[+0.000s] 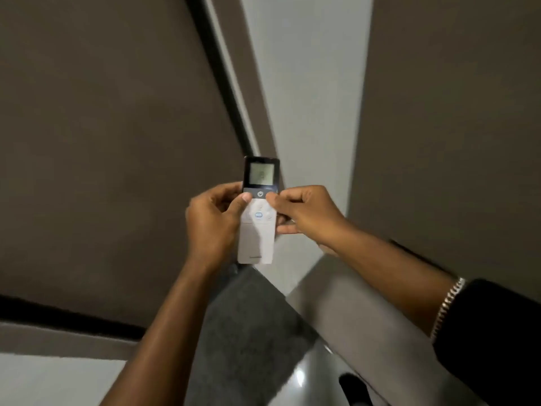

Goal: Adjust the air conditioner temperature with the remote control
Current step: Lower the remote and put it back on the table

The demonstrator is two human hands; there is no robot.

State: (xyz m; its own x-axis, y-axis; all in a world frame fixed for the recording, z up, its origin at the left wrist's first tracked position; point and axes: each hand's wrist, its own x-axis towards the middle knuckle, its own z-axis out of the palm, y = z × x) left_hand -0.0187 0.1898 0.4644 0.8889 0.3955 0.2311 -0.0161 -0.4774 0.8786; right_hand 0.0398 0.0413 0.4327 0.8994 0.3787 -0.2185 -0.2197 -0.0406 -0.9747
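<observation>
White and upright, the remote [257, 212] sits between both hands in front of a brown wall [111, 127]. The left hand [212, 222] and right hand [304, 212] pinch its sides, thumbs on the buttons. Its screen digits are too blurred to read.

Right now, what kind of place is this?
Likely an indoor room or hallway, home or hotel. Cues: dark brown wall panels meeting a white wall, grey carpet below, and an air-conditioner remote control held in both hands. No AC unit in view.
</observation>
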